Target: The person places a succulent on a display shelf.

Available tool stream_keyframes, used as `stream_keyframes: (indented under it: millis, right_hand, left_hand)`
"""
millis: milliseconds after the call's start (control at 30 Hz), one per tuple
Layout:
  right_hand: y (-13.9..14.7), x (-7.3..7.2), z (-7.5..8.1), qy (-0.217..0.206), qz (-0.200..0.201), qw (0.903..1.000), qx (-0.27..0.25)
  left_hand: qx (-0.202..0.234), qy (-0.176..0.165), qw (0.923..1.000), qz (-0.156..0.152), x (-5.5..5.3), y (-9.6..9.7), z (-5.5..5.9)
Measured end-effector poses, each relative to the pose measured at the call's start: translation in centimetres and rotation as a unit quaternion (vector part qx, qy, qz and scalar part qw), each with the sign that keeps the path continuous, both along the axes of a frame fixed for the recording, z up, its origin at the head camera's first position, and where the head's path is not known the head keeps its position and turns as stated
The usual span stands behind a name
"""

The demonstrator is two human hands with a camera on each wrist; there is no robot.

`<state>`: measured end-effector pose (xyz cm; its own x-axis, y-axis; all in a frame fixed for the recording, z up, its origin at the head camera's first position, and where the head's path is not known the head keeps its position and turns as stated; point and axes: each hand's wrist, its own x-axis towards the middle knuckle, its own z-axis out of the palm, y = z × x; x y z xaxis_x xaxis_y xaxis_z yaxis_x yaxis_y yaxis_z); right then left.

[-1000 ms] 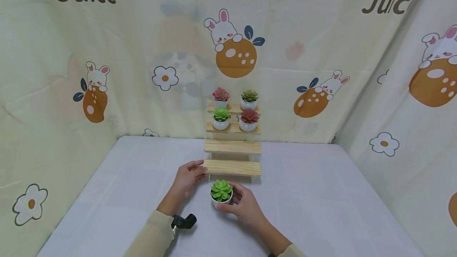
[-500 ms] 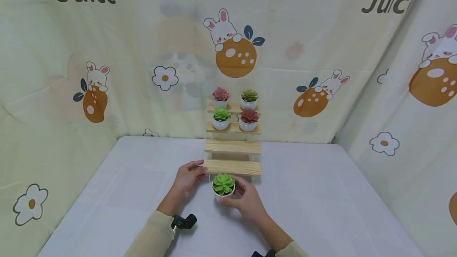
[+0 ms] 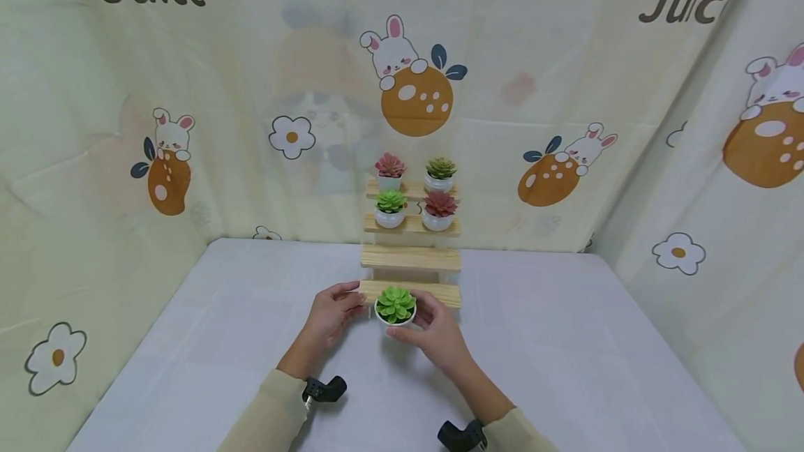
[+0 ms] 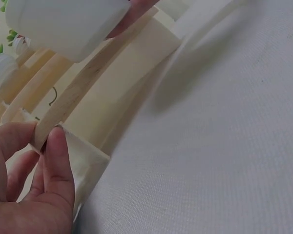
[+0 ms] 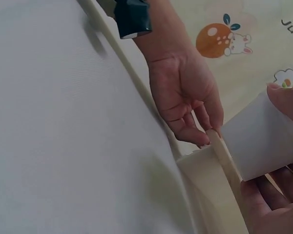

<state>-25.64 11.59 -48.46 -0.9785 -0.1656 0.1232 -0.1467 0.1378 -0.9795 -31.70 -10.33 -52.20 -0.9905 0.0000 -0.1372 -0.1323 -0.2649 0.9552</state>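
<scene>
My right hand (image 3: 440, 337) grips a green succulent (image 3: 396, 305) in a white pot, thumb on the near side and fingers around the right. The pot is in the air in front of the lowest board (image 3: 442, 294) of a stepped wooden plant stand, overlapping it in the head view. In the right wrist view the white pot (image 5: 261, 139) tilts beside the board edge; whether it touches is unclear. My left hand (image 3: 331, 314) pinches the left end of that board; the left wrist view shows thumb and fingers (image 4: 57, 161) on either side of the board (image 4: 75, 90).
On the stand's upper two boards sit potted succulents: pink (image 3: 390, 167), dark green (image 3: 441, 169), bright green (image 3: 391, 202) and red (image 3: 440, 206). The third board (image 3: 411, 257) is bare. A white cloth covers the table (image 3: 553, 340); a printed curtain (image 3: 490, 89) hangs behind.
My right hand has raised the potted succulent and moved it forward, slightly right, from before the stand to the lowest board's front. My left hand stays on the board's end.
</scene>
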Motion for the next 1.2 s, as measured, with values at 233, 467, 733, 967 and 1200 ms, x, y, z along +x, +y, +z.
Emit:
stream_keyframes:
  millis: [233, 467, 733, 967, 1200]
  right_hand:
    - [0.0, -0.9, 1.1, 0.021, -0.002, 0.9998, 0.007]
    - [-0.4, -2.1, 1.9, 0.027, -0.005, 0.9996, 0.006]
    - [-0.8, -3.4, 2.5, 0.032, -0.009, 0.9994, -0.014]
    - [-1.2, -4.4, 3.4, 0.045, -0.004, 0.9989, -0.016]
    - [-1.5, -5.8, 4.0, 0.050, -0.018, 0.9985, -0.009]
  left_hand:
    - [0.009, -0.008, 0.9999, 0.002, -0.3, 0.0, -0.2]
    - [0.013, -0.005, 0.9999, 0.004, -0.2, 0.0, -0.1]
    - [0.015, -0.012, 0.9998, 0.004, 0.0, 0.0, 0.0]
    - [0.017, -0.015, 0.9997, 0.006, 0.0, 0.0, -0.1]
    - [0.014, -0.014, 0.9998, 0.002, -0.1, 0.0, -0.2]
